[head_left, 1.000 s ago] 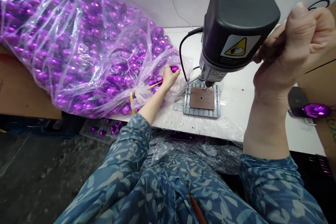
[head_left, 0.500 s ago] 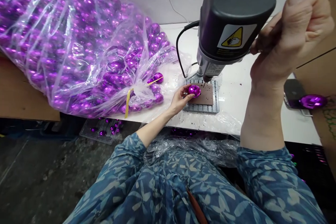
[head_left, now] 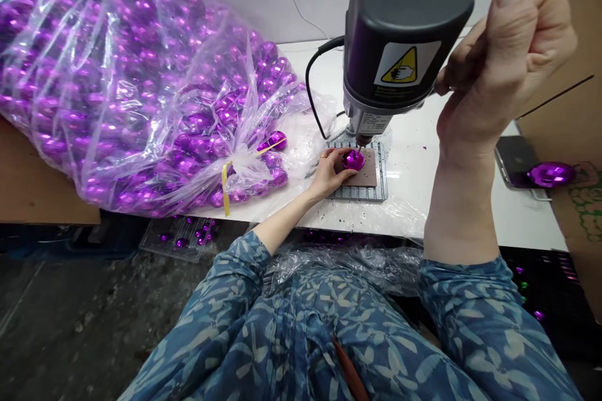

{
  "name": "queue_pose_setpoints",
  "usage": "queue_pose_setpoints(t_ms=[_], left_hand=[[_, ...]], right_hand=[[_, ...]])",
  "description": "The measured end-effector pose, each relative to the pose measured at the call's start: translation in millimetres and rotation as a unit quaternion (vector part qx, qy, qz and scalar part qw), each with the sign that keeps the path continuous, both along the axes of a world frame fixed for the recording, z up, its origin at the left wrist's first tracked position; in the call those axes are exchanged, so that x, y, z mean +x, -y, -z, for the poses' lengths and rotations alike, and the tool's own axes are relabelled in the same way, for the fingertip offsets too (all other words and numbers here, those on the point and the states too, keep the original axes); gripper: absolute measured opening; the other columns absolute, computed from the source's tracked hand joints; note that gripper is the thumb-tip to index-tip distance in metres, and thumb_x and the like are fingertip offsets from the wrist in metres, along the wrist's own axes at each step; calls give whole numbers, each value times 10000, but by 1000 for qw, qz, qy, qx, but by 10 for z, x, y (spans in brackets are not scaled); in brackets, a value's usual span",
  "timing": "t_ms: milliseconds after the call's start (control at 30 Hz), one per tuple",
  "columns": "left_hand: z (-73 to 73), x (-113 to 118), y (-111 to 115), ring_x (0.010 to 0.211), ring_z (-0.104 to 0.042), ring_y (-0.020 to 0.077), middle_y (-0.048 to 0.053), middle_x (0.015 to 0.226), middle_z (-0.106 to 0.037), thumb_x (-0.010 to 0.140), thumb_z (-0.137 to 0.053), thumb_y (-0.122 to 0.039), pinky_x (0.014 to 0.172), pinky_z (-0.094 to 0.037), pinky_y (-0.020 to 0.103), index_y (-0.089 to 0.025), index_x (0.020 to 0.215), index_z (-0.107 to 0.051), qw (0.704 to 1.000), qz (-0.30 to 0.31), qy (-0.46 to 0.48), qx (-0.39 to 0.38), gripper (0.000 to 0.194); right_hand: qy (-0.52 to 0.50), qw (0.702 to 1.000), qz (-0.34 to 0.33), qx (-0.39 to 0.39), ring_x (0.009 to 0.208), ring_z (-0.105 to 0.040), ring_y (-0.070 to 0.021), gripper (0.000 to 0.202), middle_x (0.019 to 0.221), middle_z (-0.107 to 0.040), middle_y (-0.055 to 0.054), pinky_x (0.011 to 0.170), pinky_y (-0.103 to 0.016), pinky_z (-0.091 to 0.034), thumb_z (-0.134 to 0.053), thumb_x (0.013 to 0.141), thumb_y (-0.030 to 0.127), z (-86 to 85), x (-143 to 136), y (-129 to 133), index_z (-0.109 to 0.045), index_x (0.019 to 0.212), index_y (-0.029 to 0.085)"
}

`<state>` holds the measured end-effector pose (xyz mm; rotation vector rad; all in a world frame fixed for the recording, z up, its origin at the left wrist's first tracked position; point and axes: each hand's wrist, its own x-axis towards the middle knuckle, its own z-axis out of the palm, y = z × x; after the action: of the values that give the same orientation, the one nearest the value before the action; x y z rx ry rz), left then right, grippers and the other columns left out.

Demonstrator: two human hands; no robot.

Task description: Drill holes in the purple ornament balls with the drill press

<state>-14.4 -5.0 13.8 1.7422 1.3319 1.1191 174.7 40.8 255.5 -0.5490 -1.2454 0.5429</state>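
Note:
A faceted purple ball rests on the brown board over the drill press's grey base. My left hand pinches this ball between thumb and fingers, from its left side. Directly above, the drill bit of the black drill press meets the ball's top. My right hand is raised at the right of the motor housing, its fingers curled closed; what they grip is hidden behind the hand and the housing.
A big clear bag of purple balls, tied with yellow ribbon, fills the left. Near the right edge lie a dark phone-like object and another purple ball, beside cardboard. Dark crumbs dot the white table.
My left hand has brought the purple ball right, under the bit, and the bit now meets it. My right hand stays closed beside the motor. The whole view has shifted slightly.

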Motion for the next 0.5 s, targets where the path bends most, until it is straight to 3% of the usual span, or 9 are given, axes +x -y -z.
queue_pose_setpoints(t_ms=[133,300,500], left_hand=[[16,83,21,1459,-675,369,134,1446,-765,932,-954,-286,1289,-558,609,-251,1437,-701,999,37,21,32,566],[112,139,11,1464,-699,349,141,1508,-727,995,-910,-353,1285,-576,590,-259,1495,-635,997,40,57,37,578],[132,151,-14,1404,-733,345,135,1453,-748,973,-960,-372,1268,-591,607,-258,1436,-663,996,35,78,26,561]], right_hand=[[3,1000,1,0,411,-342,-29,757,522,-391,117,391,-257,-238,-810,763,817,6,8,-4,-342,732,223],[9,1000,0,1,415,-351,-37,793,522,-376,112,387,-258,-263,-818,771,840,28,36,-21,-321,734,223],[10,1000,4,28,421,-345,3,759,530,-396,106,428,-203,-314,-794,882,755,122,32,74,-306,726,195]])
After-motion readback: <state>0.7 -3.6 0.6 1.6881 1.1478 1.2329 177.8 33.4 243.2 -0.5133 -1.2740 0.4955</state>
